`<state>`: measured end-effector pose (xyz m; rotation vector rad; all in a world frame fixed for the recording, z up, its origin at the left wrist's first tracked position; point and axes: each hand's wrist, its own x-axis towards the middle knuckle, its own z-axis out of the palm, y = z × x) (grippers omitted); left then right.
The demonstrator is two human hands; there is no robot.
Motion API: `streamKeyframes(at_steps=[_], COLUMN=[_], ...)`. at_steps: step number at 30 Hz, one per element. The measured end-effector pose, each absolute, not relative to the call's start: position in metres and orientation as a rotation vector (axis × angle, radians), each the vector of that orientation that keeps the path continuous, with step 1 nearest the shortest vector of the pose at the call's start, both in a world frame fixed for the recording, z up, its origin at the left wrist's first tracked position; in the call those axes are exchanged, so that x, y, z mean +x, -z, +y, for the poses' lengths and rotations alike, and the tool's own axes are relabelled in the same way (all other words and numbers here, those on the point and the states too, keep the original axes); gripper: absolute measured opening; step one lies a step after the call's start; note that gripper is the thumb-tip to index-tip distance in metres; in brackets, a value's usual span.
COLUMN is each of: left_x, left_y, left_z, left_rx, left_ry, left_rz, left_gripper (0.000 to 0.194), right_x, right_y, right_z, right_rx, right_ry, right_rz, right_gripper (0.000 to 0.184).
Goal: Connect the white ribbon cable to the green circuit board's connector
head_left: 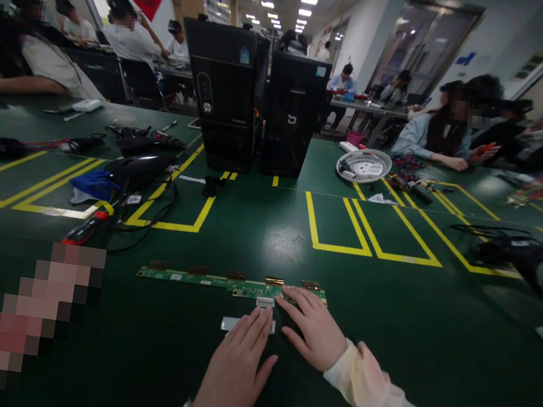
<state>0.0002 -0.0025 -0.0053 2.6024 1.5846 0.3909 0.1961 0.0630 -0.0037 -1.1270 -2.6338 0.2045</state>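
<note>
A long, narrow green circuit board [210,281] lies across the green table in front of me, with copper-coloured tabs along its far edge. My left hand [239,364] has its fingers stretched out together, the tips at a flat white-and-grey strip [231,324] just below a pale connector [265,302] on the board. The palm hides part of that strip. My right hand [315,327] rests to the right, fingers extended, with its fingertips on the right part of the board. Neither hand is wrapped around anything.
Two black computer towers [291,115] stand at the back. A white basket [363,166] is right of them. On the left lie a black tool with a cable [140,168] and a red-and-black handle [86,226]. A black stand [522,249] is at right. Several people sit beyond.
</note>
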Motion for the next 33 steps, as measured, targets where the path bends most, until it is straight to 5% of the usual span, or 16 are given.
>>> streamKeyframes(at_steps=[33], left_x=[-0.011], left_y=[-0.004], left_z=[0.006], left_rx=[2.607], left_ry=[-0.274], left_rz=[1.47], left_gripper=[0.053], right_x=[0.199], right_y=[0.002], right_z=[0.064], right_rx=[-1.111], right_ry=[-0.263], right_rz=[-2.671], right_gripper=[0.053])
